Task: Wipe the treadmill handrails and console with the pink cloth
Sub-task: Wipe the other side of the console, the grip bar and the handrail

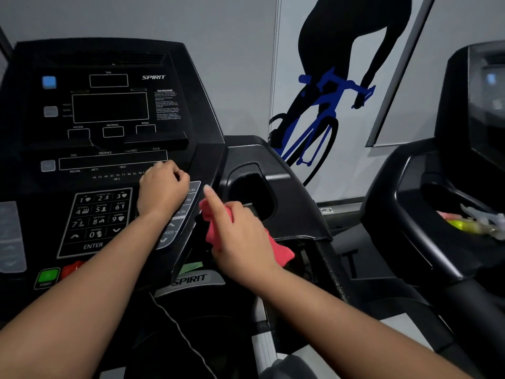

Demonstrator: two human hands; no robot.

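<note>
The black treadmill console fills the left half of the view, with a number keypad low on it. My left hand rests on the console's right side with its fingers curled and nothing in it. My right hand grips the bunched pink cloth at the console's right edge, beside the speed buttons. Its index finger points up and left. The cloth's tail sticks out under the wrist. A black handrail runs down just right of that hand.
A cup-holder recess lies just beyond my right hand. A green start button and a red stop button sit low on the console. A second treadmill stands to the right, with bottles in its tray. A cyclist poster covers the wall.
</note>
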